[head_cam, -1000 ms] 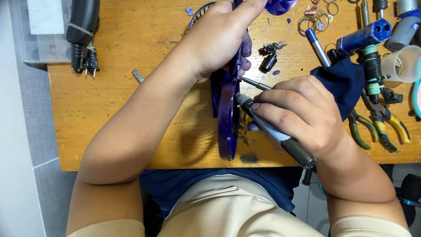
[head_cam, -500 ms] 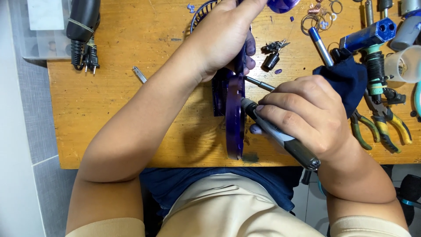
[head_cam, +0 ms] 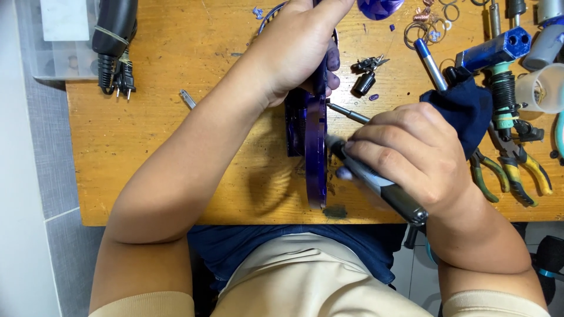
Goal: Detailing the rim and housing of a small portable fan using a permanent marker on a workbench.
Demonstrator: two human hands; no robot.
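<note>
My left hand (head_cam: 299, 47) grips the far end of a long, thin purple plastic piece (head_cam: 316, 155) that stands on edge across the wooden table (head_cam: 153, 147). In my right hand (head_cam: 411, 155) sits a grey pen-shaped rotary tool (head_cam: 382, 188), gripped like a pencil. Its tip touches the right side of the purple piece near the middle. A dark blue cloth (head_cam: 467, 111) lies bunched behind my right hand.
Pliers with yellow and green handles (head_cam: 517, 170) lie at the right edge. A blue tool (head_cam: 493, 53), wire rings (head_cam: 426, 26) and a small dark bit (head_cam: 364, 82) sit at the back right. A black plug and cord (head_cam: 114, 47) lie at the back left.
The purple piece has shifted slightly right and stands more upright. My right hand with the rotary tool has stayed against its side, with only a small shift.
</note>
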